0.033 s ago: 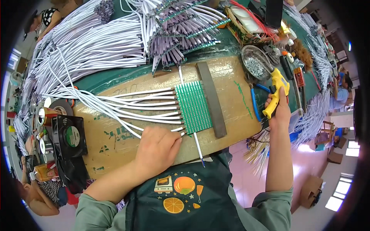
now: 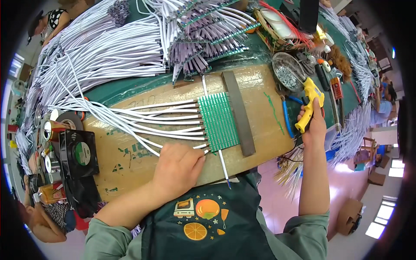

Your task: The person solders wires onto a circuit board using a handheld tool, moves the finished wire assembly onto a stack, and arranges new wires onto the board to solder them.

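Your right hand [image 2: 314,125] grips yellow tool [image 2: 314,92]; left hand [image 2: 178,167] curled, hold unclear. Fan [image 2: 80,154] and wires [image 2: 99,109] crowd left edge of board [image 2: 268,141].

Dark handwritten strokes run across the upper left of the brown board [image 2: 265,130] on the bench [image 2: 130,89]. A round green label [image 2: 82,154] with pale print sits at the hub of the black fan [image 2: 66,149], and small markings show on the red packet [image 2: 336,86] and the yellow gun-shaped tool [image 2: 308,116], their print too tiny to read.
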A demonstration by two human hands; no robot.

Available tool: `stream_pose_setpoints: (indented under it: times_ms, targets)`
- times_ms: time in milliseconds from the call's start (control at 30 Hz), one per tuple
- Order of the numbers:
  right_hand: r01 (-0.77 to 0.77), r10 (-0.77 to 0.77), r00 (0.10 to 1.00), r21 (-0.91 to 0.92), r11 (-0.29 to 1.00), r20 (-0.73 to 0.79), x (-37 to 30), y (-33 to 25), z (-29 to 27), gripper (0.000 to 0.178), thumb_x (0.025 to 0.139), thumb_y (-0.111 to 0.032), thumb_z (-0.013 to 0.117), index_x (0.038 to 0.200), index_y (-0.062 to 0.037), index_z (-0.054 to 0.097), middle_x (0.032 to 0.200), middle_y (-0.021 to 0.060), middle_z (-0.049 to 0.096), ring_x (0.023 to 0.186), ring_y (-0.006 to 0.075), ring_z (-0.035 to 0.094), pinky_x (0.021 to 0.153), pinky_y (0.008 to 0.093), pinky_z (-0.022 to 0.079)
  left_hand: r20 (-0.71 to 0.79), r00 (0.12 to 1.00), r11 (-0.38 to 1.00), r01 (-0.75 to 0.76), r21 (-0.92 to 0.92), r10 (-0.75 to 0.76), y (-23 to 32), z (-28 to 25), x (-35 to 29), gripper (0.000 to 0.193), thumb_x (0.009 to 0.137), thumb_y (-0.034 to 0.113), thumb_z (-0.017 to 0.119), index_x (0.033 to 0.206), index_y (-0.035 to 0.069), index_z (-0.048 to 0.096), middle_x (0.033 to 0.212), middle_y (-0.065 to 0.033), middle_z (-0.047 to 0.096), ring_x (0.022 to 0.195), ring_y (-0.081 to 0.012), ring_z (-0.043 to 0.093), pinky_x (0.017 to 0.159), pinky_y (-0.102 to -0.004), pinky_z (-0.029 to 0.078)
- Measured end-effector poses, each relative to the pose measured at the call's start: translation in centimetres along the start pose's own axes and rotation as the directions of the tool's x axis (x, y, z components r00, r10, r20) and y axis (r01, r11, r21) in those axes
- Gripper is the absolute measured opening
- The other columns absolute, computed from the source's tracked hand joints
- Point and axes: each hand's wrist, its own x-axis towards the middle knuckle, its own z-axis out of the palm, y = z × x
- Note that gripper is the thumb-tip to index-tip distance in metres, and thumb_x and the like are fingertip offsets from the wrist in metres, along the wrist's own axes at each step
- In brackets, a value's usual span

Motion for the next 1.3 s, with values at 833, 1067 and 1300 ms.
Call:
stream_pose_setpoints:
  times_ms: [833, 1067, 1300]
  targets:
    - [0.753, -0.32, 0.617, -0.657, -0.025, 0.719, -9.2, 4.6, 8.4, 0.057, 0.078, -0.037, 0.075, 0.126, -0.0115, 0.059, 0.093, 0.0107, 0.067, 0.078, 0.0304, 0.066, 0.069, 0.0414, 0.054, 0.095, 0.994, 0.988, -0.064, 0.144, 0.05, -0.3, -0.6, 0.2, 0.02, 0.076, 0.01, 0.072, 0.095, 0.01, 0.064, 0.086, -0.0061, 0.058, 0.082, -0.0255, 0.058, 0.075, -0.0386, 0.043]
    - [0.782, -0.272, 0.587, -0.621, -0.05, 0.762, -7.8, 0.7, 5.4, 0.058, 0.074, -0.015, 0.077, 0.128, -0.0108, 0.058, 0.111, 0.0117, 0.064, 0.099, 0.0315, 0.064, 0.081, 0.0398, 0.053, -0.01, 0.997, 0.997, -0.076, 0.022, 0.076, -0.6, -1.6, 0.6, 0.021, 0.076, 0.005, 0.072, 0.095, 0.008, 0.064, 0.089, -0.0069, 0.062, 0.082, -0.0264, 0.059, 0.073, -0.0387, 0.045]
    - [0.988, -0.407, 0.152, -0.149, 0.037, 0.901, -7.7, 1.2, 6.8, 0.071, 0.063, -0.001, 0.078, 0.131, -0.0071, 0.056, 0.132, 0.0144, 0.057, 0.12, 0.0355, 0.057, 0.097, 0.0408, 0.049, -0.032, 0.995, 0.978, -0.098, -0.183, 0.094, 0.2, -6.3, 2.1, 0.021, 0.077, -0.001, 0.073, 0.096, 0.006, 0.066, 0.092, -0.0083, 0.066, 0.085, -0.0284, 0.062, 0.074, -0.0379, 0.049]
